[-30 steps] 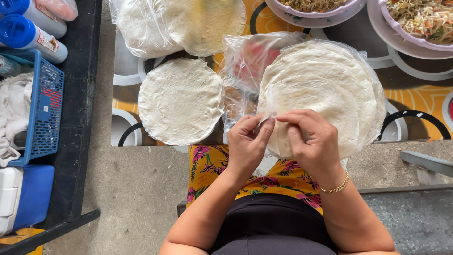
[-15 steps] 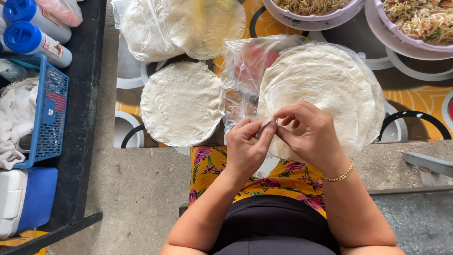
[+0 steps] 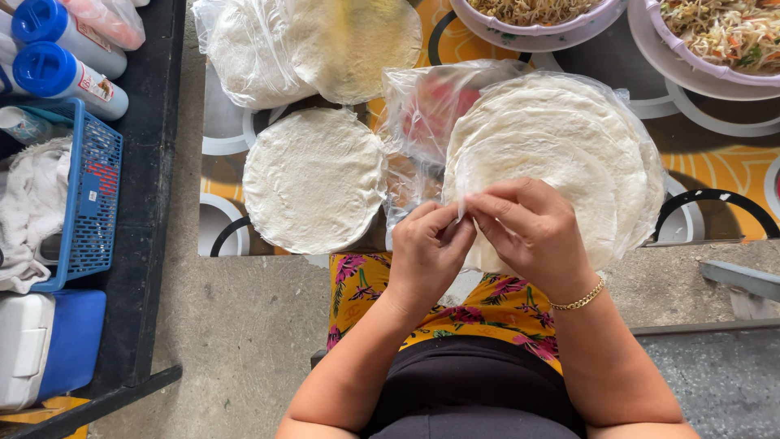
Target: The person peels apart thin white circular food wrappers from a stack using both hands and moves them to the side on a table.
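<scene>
Pinching, both hands: left hand (image 3: pixel 428 248) and right hand (image 3: pixel 530 226) meet fingertip to fingertip on the near rim of the top sheet of the stack of thin round white wrappers (image 3: pixel 561 150), which lies in its opened clear plastic bag (image 3: pixel 422 114) at the near edge of the orange patterned surface (image 3: pixel 731 171). Against the earlier frames: grip unchanged, hands in much the same place, the top sheet's rim now slightly lifted between the fingers. Single round white wrapper (image 3: pixel 314 179): flat, left of the stack, its near rim overhanging the surface's near edge. Bagged pile of wrappers (image 3: pixel 301 45): far side. Two lilac bowls of shredded filling (image 3: pixel 715 32): far right corner. Blue plastic basket (image 3: pixel 89 195): on the black side shelf, well left. Open room: bare strip right of the stack.
</scene>
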